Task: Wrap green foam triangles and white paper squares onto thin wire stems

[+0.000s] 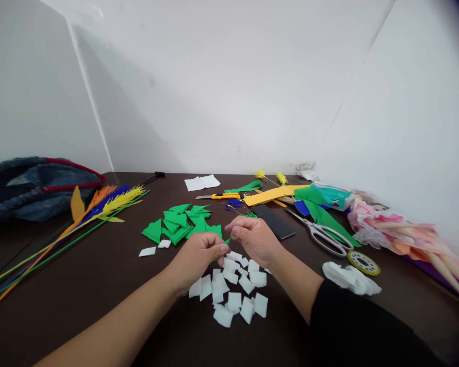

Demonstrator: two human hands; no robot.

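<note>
My left hand [199, 255] and my right hand [254, 237] meet at mid-table, thumbs and fingers pinched together. Between the fingertips a small green paper piece [227, 241] shows, gripped from both sides; most of it is hidden by the fingers. Just behind my left hand lies a heap of green paper pieces [176, 224], folded or cut into pointed shapes. Below the hands many small white paper squares [234, 300] are scattered, some overlapping. Two more white pieces [147, 252] lie left of my left hand.
On the left are paper flowers on long stems [115, 201] and a denim bag [42, 188]. A yellow cutter [225, 195] lies behind the heap. To the right are a black phone [274, 221], scissors [327, 237], a tape roll [363, 262], white tissue [350, 279] and dolls [398, 224].
</note>
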